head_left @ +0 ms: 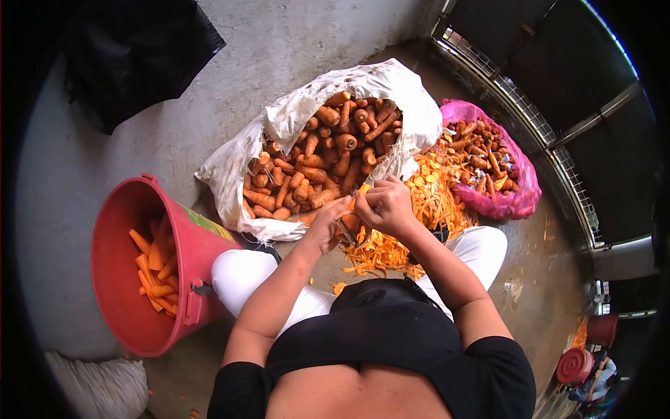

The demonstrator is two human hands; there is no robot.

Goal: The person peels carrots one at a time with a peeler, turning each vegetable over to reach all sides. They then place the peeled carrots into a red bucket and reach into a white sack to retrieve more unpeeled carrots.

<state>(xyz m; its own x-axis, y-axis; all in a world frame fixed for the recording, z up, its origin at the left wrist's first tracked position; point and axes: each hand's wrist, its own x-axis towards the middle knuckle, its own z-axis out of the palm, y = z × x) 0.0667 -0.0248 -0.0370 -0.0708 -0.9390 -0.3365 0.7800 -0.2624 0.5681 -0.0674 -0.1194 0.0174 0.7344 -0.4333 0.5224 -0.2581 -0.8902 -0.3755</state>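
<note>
Judging by how things lie, the peeling is taken to be well short of done. Only a shallow layer of peeled carrots (155, 276) is seen in the red bucket (202, 244) at the near left. The white sack (391, 80) beyond the hands is heaped with unpeeled ones, and more are kept in the pink bag (520, 202) at the far right.

One carrot (361, 190) is held up in front of the sack. The fingers of the right hand (385, 208) are closed about it, and the left hand (326, 227) is curled just beside it (whether a peeler is held there cannot be told). Peelings (429, 202) are spread over the floor (530, 293) between the knees and the bags.

Open room is left mainly at the near right. The sack's edge lies near the hands, and the bucket stands just beside the left knee (234, 269).
</note>
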